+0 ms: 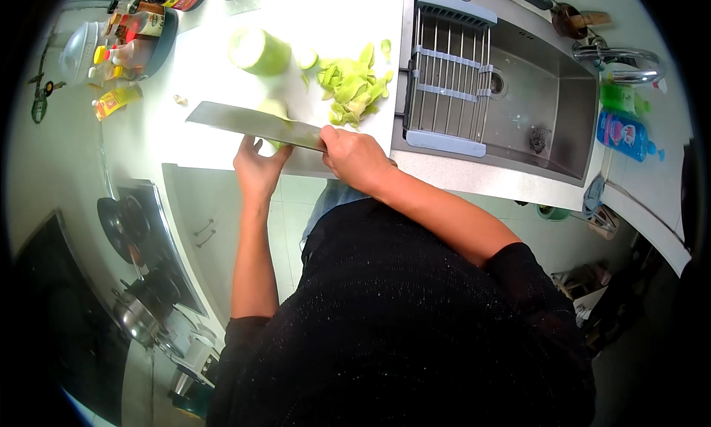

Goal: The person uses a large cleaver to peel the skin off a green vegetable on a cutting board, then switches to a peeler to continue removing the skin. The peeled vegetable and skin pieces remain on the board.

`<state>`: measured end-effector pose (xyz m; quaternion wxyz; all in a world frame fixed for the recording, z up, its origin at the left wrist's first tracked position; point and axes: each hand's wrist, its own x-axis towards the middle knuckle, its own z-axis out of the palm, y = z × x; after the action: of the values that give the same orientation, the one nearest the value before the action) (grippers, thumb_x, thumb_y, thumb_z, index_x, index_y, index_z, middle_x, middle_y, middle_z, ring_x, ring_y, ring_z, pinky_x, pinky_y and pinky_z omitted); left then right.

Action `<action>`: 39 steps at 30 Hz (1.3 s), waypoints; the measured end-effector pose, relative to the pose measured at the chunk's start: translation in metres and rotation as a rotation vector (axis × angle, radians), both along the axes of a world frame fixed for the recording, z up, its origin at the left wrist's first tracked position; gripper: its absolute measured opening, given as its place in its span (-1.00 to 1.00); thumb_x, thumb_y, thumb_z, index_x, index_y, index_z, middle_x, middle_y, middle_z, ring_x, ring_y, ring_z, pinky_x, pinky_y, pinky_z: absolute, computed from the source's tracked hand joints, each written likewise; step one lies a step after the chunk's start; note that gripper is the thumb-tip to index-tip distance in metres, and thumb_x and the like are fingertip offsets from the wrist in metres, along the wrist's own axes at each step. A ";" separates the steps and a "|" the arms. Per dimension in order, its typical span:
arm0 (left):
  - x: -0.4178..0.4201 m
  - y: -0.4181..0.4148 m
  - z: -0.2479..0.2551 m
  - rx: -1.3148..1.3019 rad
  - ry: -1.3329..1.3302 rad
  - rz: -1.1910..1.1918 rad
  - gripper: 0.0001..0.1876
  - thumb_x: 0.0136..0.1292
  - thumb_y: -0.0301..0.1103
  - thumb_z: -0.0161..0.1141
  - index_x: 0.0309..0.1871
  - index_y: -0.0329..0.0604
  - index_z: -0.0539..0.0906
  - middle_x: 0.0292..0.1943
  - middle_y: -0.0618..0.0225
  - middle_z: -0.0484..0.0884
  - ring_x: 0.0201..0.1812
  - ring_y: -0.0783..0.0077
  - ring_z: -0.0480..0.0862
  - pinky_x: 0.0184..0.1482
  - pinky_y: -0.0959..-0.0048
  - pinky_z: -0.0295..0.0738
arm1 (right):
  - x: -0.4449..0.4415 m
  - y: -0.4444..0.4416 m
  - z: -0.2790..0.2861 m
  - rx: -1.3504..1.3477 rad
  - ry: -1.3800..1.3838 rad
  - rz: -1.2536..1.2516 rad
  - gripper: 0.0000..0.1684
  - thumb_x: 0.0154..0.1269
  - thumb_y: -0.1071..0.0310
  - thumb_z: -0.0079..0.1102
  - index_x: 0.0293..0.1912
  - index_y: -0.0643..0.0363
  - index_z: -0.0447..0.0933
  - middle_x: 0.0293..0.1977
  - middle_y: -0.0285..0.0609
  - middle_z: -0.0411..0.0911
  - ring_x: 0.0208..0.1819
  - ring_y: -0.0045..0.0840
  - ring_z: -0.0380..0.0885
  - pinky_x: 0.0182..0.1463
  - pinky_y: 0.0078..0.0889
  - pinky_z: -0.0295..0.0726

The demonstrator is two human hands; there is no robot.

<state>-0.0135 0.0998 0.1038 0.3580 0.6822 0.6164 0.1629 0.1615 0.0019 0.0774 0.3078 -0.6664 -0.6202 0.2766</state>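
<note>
A kitchen knife with a broad steel blade (244,125) is in the grip of my right hand (355,156), its tip pointing left. Under the blade, a peeled pale green vegetable piece (273,107) shows partly. My left hand (258,166) holds this piece from the near side, thumb and fingers around its lower end; the blade hides much of the contact. Farther back on the white worktop stands a thick pale green gourd section (272,52) with a cut face. Beside it are a small round end slice (307,59) and a heap of green peelings (350,88).
Right of the worktop is a steel sink (572,105) with a drying rack (450,77) across it. Bottles (133,52) crowd the back left, near a yellow packet (116,100). A black pan (123,221) and a steel pot (136,321) are at lower left.
</note>
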 end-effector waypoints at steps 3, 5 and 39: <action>0.000 0.004 0.000 -0.008 0.020 -0.037 -0.35 0.04 -0.37 0.51 0.20 -0.51 0.56 0.10 -0.01 0.68 0.11 0.22 0.69 0.23 0.32 0.56 | 0.005 -0.010 -0.006 -0.017 0.027 -0.008 -0.79 0.16 0.45 0.24 -0.25 0.24 0.41 -0.42 -0.02 0.62 -0.41 -0.11 0.66 -0.36 -0.14 0.63; 0.002 0.005 -0.002 0.016 -0.029 0.005 -0.33 -0.02 -0.33 0.54 0.15 -0.54 0.57 0.04 -0.06 0.70 0.07 0.16 0.72 0.23 0.27 0.57 | 0.008 0.000 -0.006 -0.057 0.023 0.031 -0.79 0.15 0.46 0.25 -0.25 0.23 0.41 -0.43 -0.01 0.62 -0.41 -0.12 0.66 -0.36 -0.13 0.64; -0.010 0.004 0.012 -0.023 0.125 -0.075 -0.22 0.04 -0.17 0.51 0.27 -0.47 0.50 0.11 0.00 0.68 0.12 0.12 0.70 0.13 0.31 0.58 | -0.012 0.021 0.011 -0.187 -0.008 0.065 -0.83 0.21 0.45 0.16 -0.24 0.32 0.44 -0.50 0.08 0.60 -0.45 -0.06 0.66 -0.40 -0.07 0.62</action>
<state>-0.0233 0.1036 0.1161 0.3326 0.7095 0.6133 0.0992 0.1498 0.0232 0.0881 0.2328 -0.6727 -0.6142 0.3405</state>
